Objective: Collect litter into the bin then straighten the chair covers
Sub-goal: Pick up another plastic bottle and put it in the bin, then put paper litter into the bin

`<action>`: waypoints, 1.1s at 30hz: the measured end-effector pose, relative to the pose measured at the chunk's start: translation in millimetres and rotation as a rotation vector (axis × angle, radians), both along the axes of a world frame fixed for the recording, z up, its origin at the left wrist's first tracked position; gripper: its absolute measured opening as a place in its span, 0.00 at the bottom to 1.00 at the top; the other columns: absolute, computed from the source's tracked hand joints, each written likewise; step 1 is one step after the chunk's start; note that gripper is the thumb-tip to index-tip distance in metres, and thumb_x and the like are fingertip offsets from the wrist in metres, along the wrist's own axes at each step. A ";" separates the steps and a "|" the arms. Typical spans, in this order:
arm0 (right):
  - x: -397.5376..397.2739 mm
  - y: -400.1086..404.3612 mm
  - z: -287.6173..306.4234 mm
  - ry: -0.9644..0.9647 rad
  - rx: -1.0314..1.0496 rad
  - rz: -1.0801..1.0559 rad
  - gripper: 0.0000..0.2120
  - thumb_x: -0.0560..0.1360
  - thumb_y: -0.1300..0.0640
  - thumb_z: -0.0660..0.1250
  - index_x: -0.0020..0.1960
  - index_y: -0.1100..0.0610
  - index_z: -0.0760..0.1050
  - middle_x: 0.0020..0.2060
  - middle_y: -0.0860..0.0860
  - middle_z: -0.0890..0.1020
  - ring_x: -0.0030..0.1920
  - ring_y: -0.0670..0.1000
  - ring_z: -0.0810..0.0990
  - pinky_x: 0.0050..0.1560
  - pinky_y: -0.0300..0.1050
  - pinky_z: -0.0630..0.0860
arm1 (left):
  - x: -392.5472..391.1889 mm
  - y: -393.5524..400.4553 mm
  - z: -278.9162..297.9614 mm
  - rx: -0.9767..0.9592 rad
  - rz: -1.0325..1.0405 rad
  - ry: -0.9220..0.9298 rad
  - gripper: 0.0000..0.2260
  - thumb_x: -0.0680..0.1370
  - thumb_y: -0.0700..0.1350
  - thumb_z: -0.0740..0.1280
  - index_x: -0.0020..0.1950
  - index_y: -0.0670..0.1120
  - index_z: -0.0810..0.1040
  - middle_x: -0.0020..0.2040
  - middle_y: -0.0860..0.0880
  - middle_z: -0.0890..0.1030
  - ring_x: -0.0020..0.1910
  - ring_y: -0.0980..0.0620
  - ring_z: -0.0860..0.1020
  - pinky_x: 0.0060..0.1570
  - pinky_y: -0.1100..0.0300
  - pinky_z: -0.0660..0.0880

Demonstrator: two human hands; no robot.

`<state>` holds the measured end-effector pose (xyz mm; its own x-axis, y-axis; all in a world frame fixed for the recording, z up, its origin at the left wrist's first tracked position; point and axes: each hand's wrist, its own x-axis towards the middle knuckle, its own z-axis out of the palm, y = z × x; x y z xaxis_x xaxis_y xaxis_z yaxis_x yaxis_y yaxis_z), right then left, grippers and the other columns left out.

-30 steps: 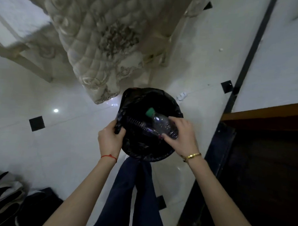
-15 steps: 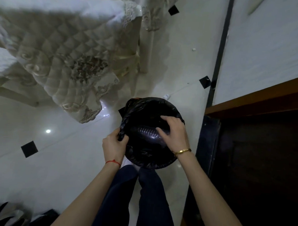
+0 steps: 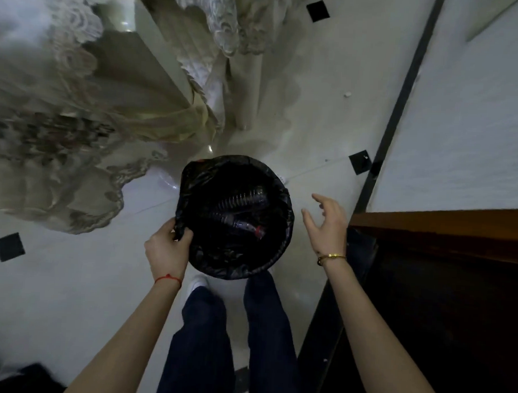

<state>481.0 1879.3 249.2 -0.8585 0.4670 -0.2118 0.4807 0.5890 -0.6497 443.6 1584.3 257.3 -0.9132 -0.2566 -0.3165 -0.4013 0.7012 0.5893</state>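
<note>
A round bin (image 3: pixel 240 266) lined with a black plastic bag is held up in front of my legs. My left hand (image 3: pixel 166 248) grips the bag's rim at the bin's left edge. Inside lie clear plastic bottles (image 3: pixel 236 207), one ribbed, one with a red label. My right hand (image 3: pixel 324 226) hovers just right of the bin, fingers spread and holding nothing. A quilted cream chair cover (image 3: pixel 61 146) with lace trim hangs over a chair at the left.
A dark wooden cabinet (image 3: pixel 442 263) stands close on my right, under a white wall. Small white scraps (image 3: pixel 347 94) lie on the glossy tiled floor beyond the bin. Dark shoes (image 3: pixel 27 376) sit at the bottom left.
My right hand pushed the green-capped bottle into the bin, let it go, and has drawn back to the right, open. My left hand kept its grip on the bag rim.
</note>
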 end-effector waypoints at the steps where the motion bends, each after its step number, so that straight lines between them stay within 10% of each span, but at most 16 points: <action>1: -12.1 7.9 -18.4 -0.016 0.000 0.020 0.17 0.75 0.56 0.68 0.62 0.59 0.74 0.56 0.56 0.78 0.56 0.56 0.75 0.58 0.55 0.74 | -3.3 3.1 -11.6 -0.009 0.029 0.005 0.02 0.75 0.43 0.68 0.42 0.46 0.79 0.24 0.50 0.73 0.25 0.56 0.70 0.28 0.71 0.63; 19: -152.0 34.6 -395.1 -0.334 0.038 0.212 0.27 0.75 0.54 0.69 0.70 0.58 0.66 0.67 0.60 0.70 0.66 0.62 0.67 0.68 0.53 0.65 | -66.5 7.7 -196.5 -0.063 0.175 0.131 0.05 0.74 0.41 0.70 0.46 0.49 0.83 0.20 0.49 0.71 0.25 0.56 0.69 0.31 0.77 0.65; 33: -153.8 47.4 -481.4 -0.449 0.026 0.075 0.20 0.74 0.63 0.66 0.65 0.64 0.71 0.65 0.63 0.69 0.61 0.64 0.72 0.66 0.55 0.68 | -78.6 17.5 -230.2 0.023 0.203 0.165 0.19 0.73 0.42 0.71 0.37 0.70 0.77 0.22 0.46 0.75 0.27 0.56 0.70 0.34 0.76 0.67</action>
